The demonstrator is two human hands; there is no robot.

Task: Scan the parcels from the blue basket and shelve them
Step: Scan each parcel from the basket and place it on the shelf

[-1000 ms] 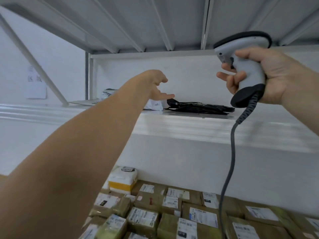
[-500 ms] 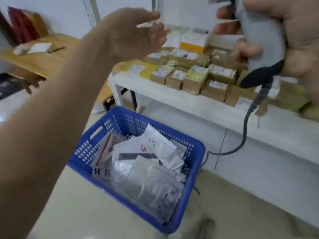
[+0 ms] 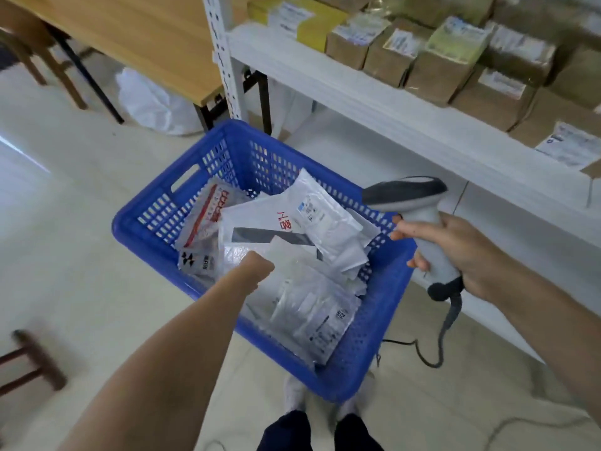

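Right fingers (image 3: 404,228) curled round scanner (image 3: 405,192), left hand (image 3: 257,269) among parcels (image 3: 312,219), fingers hidden

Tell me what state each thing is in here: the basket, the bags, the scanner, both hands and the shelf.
blue basket: upright, well filled.
parcels: piled loosely inside the basket.
left hand: down among the parcels, fingers hidden.
scanner: raised by the basket's rim, cord trailing down.
right hand: gripping the scanner's handle.
shelf: loaded with cardboard boxes.
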